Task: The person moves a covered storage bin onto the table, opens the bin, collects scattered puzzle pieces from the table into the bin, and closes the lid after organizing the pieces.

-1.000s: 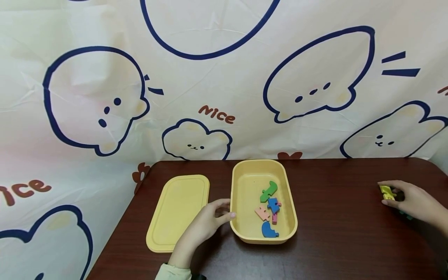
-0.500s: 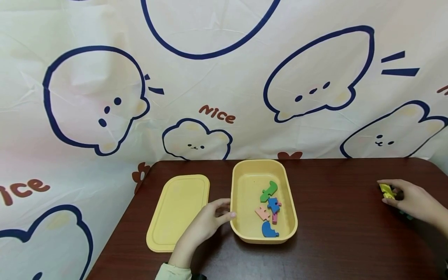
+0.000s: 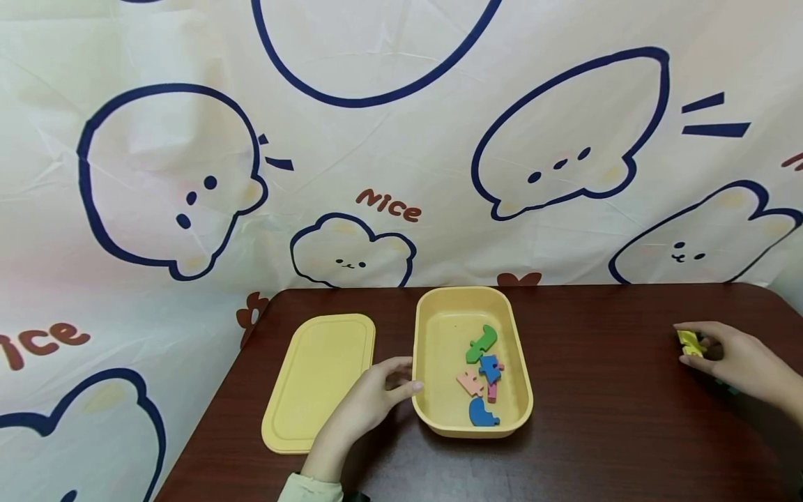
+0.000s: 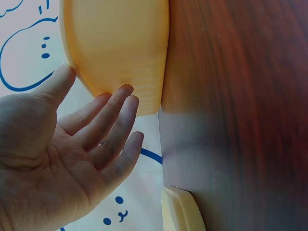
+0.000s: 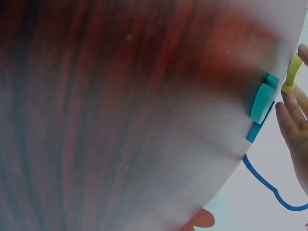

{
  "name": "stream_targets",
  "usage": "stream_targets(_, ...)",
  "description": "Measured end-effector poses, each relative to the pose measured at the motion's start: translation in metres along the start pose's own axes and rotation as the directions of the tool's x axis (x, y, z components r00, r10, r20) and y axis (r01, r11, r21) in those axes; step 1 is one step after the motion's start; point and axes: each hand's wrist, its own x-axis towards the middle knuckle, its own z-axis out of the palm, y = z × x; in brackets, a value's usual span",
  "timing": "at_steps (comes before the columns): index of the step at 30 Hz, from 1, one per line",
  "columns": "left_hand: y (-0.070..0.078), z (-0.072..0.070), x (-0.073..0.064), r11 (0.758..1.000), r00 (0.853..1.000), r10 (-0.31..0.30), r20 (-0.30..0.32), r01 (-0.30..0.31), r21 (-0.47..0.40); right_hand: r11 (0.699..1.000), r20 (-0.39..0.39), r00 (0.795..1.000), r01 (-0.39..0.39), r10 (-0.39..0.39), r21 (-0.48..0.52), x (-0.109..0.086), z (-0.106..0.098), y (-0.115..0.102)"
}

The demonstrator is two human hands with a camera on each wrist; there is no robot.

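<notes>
My right hand (image 3: 740,359) pinches a yellow puzzle piece (image 3: 690,344) between thumb and fingers at the table's right side; the right wrist view catches the yellow piece (image 5: 291,73) at its edge. Below that hand is a teal piece (image 5: 262,102), mostly hidden by the hand in the head view. My left hand (image 3: 376,394) rests against the left side of a yellow box (image 3: 439,422), with the thumb at the rim (image 4: 70,57) and relaxed fingers along the outer wall. Inside the box lie green (image 3: 482,344), blue (image 3: 483,413), pink (image 3: 492,392) and peach (image 3: 469,382) puzzle pieces.
A flat yellow lid (image 3: 320,380) lies on the table left of the box, partly behind my left forearm. The dark wooden table (image 3: 596,390) runs back to a white cloth (image 3: 439,139) with cartoon drawings. A darker blue-teal edge (image 5: 259,126) shows beside the teal piece.
My right hand has shifted very slightly to the left with the yellow puzzle piece. The left hand, the box and the pieces in it look unchanged.
</notes>
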Motion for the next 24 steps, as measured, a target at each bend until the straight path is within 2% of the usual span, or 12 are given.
stream_targets(7,0.001,0.000,0.000,1.000,1.000,-0.004,0.001,0.004,0.000,1.000,-0.030,1.000,0.007,-0.007,0.005,-0.001,-0.002,-0.006)
stream_targets(15,0.001,0.000,0.000,1.000,1.000,-0.005,-0.001,0.005,0.002,0.997,-0.108,0.992,0.070,-0.071,-0.008,-0.003,0.000,-0.015)
stream_targets(24,0.001,0.000,-0.001,1.000,1.000,-0.011,0.002,0.011,0.002,0.994,-0.104,0.988,0.111,-0.111,-0.006,-0.005,0.000,-0.026)
